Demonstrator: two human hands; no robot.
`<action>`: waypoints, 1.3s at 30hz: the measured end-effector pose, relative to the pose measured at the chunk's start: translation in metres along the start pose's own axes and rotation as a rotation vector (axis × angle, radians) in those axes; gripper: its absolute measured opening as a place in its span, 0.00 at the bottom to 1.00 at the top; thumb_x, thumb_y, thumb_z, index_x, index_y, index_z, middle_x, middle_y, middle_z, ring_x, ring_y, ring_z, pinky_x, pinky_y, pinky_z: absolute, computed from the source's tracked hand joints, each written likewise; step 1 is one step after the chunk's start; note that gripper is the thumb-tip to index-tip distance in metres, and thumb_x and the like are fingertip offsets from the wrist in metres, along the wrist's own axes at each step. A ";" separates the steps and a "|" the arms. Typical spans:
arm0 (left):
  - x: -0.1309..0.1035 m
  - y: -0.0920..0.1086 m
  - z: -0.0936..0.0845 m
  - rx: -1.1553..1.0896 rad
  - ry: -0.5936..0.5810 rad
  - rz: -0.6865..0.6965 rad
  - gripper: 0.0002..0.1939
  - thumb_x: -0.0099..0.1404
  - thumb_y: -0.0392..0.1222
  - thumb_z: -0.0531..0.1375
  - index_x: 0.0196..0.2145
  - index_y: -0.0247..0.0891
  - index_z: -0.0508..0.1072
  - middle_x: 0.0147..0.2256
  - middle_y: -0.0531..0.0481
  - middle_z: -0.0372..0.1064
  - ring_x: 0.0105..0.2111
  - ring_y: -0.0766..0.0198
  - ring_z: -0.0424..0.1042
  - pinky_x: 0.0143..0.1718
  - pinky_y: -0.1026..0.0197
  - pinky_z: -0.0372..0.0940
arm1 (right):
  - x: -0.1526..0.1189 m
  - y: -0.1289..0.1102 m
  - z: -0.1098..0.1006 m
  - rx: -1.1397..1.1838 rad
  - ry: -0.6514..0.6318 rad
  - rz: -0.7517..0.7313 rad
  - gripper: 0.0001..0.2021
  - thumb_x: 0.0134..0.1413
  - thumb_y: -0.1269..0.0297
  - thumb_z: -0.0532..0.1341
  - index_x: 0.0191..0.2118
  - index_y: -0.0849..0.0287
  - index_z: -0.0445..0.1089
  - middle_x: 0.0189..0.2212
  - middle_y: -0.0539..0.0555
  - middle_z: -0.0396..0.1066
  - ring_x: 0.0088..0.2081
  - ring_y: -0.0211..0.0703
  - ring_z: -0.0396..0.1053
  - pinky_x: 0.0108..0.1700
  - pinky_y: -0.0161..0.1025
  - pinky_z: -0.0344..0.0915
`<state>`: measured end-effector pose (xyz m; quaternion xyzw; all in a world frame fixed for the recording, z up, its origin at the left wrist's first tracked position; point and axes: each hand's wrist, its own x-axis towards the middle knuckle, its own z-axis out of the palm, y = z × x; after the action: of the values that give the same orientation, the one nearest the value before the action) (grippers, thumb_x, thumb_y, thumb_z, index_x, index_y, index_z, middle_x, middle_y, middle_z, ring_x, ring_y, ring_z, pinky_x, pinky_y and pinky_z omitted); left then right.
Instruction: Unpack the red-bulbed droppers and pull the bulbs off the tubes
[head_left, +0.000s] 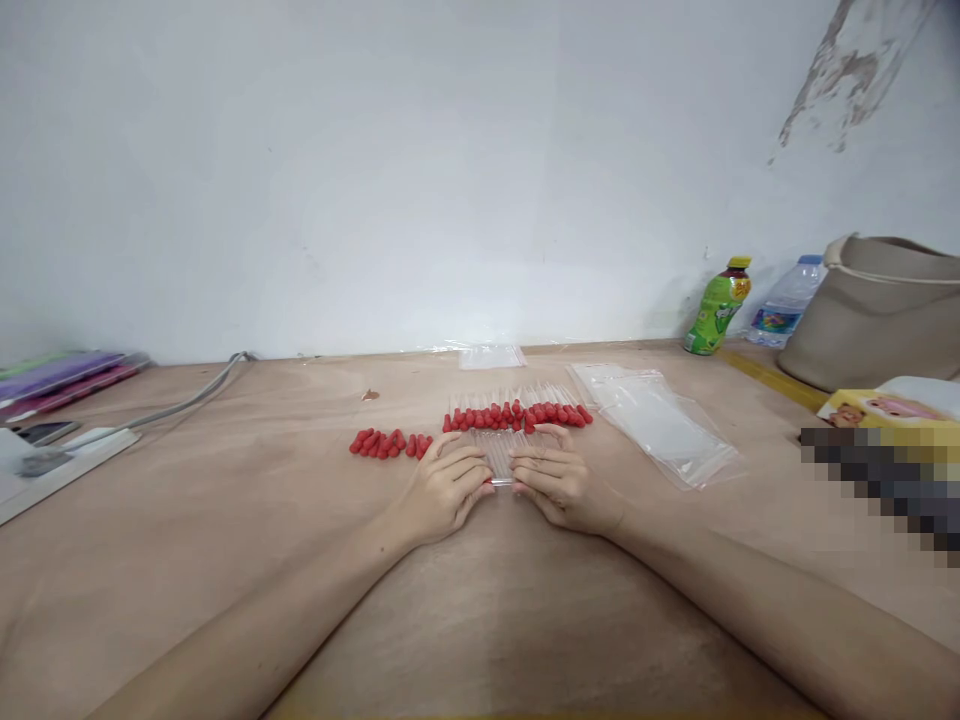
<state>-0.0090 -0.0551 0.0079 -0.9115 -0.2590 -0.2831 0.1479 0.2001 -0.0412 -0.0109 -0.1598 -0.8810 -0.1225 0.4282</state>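
Note:
Between my two hands lies a row of thin clear tubes (498, 452), side by side and pointing away from me; whether they are glass or plastic I cannot tell. My left hand (448, 488) is closed at their left end, thumb near the close edge, with a speck of red by the thumb tip. My right hand (561, 484) grips the right end, its index finger bent over the top. Just beyond, droppers with red rubber bulbs (517, 415) lie in a row, clear stems pointing to the wall. Loose red rubber bulbs (388, 443) lie left of my hands.
Clear zip bags (652, 420) lie to the right, and another bag (491, 357) is by the wall. A green bottle (718, 308), a water bottle (785, 302) and a beige bag (877, 310) stand at the back right. A grey cable (191, 400) runs along the left.

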 end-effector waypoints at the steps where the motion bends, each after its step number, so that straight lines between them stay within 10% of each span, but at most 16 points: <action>1: -0.002 -0.001 -0.001 -0.009 0.001 -0.003 0.08 0.64 0.37 0.51 0.34 0.37 0.69 0.32 0.49 0.73 0.41 0.61 0.70 0.53 0.49 0.53 | -0.001 0.001 -0.003 -0.011 -0.002 -0.005 0.05 0.56 0.71 0.54 0.35 0.59 0.68 0.32 0.50 0.74 0.41 0.38 0.70 0.56 0.49 0.49; 11: -0.028 -0.049 -0.020 -0.051 0.274 -0.527 0.11 0.65 0.39 0.50 0.39 0.39 0.70 0.34 0.49 0.64 0.32 0.66 0.66 0.34 0.63 0.64 | -0.011 0.022 -0.030 -0.210 -0.141 0.338 0.09 0.56 0.64 0.54 0.39 0.54 0.71 0.32 0.51 0.74 0.36 0.39 0.70 0.46 0.41 0.57; 20: -0.032 -0.068 -0.029 0.150 0.144 -0.662 0.11 0.61 0.38 0.52 0.42 0.38 0.65 0.33 0.49 0.63 0.29 0.65 0.66 0.30 0.61 0.64 | -0.024 0.032 -0.022 -0.291 -0.011 0.581 0.08 0.50 0.66 0.53 0.34 0.55 0.69 0.25 0.48 0.72 0.28 0.38 0.68 0.40 0.41 0.53; 39: -0.044 -0.064 -0.021 0.195 0.064 -0.437 0.12 0.64 0.47 0.51 0.32 0.39 0.71 0.30 0.49 0.70 0.30 0.62 0.69 0.33 0.61 0.63 | -0.016 0.016 -0.029 -0.396 -0.180 0.390 0.11 0.55 0.64 0.51 0.33 0.56 0.71 0.27 0.53 0.74 0.34 0.42 0.69 0.47 0.43 0.54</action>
<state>-0.0845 -0.0284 0.0060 -0.8059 -0.4712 -0.3107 0.1786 0.2361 -0.0394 -0.0045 -0.4168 -0.8270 -0.1927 0.3242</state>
